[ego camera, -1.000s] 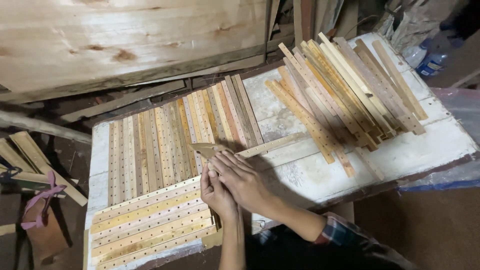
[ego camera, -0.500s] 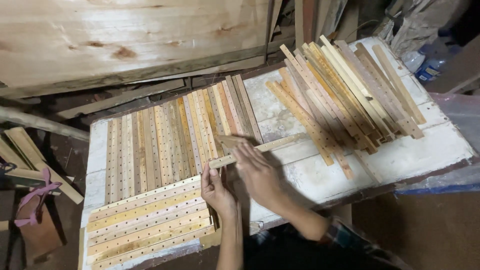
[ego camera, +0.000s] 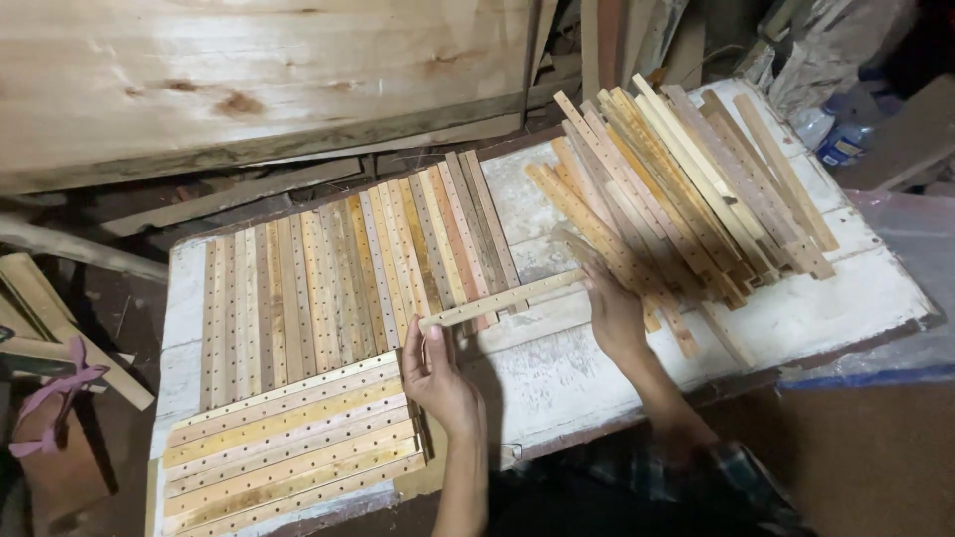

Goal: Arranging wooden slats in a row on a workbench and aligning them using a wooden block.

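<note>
- Since half a second ago, the right hand (ego camera: 615, 316) has left the middle of the table and gone out toward the loose heap of strips (ego camera: 686, 189), while the drilled wooden strip (ego camera: 502, 299) has swung to lie nearly level between the two hands.
- Nearest the camera, a flat batch of pale yellow drilled strips (ego camera: 288, 443) lies side by side at the table's near left corner.
- Just beside it, the left hand (ego camera: 438, 373) pinches the left end of the drilled wooden strip, thumb and fingers closed on it.
- Right hand's fingers rest at the strip's other end, at the foot of the heap; whether they are closed on anything cannot be told through the blur.
- Beneath them, the white worn table (ego camera: 796, 308) carries everything.
- Farther back on the left, a row of drilled strips (ego camera: 348, 268) lies side by side, running away from the viewer; the held strip crosses the near right end of it.
- Beyond the table, a large pale plank (ego camera: 269, 80) leans among offcuts.
- At the far right corner, a plastic bottle (ego camera: 841, 139) lies beside the table.
</note>
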